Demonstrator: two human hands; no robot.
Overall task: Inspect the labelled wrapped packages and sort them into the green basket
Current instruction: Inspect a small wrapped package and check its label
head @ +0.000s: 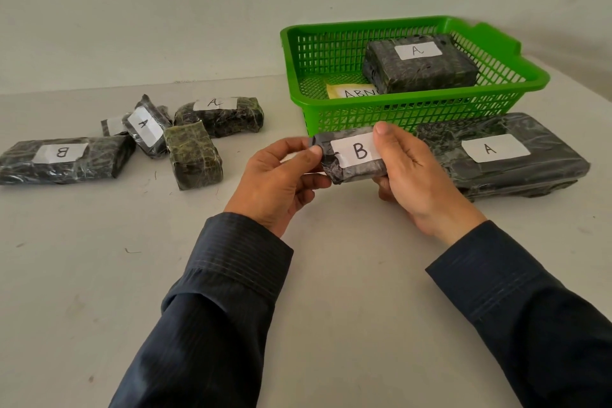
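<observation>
Both hands (281,175) pinch B package (352,157) just before green basket (397,106)

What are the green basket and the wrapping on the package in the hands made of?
Green basket: looks like moulded plastic, glossy, with slotted walls. B package: seemingly clear film, shiny and wrinkled, over dark contents; label looks paper.

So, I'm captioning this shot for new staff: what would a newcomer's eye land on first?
First the bright green basket at the back right, with one A package inside. Then the left hand and right hand holding a small B package between them, just in front of it. A heap of wrapped packages lies at the left.
</observation>
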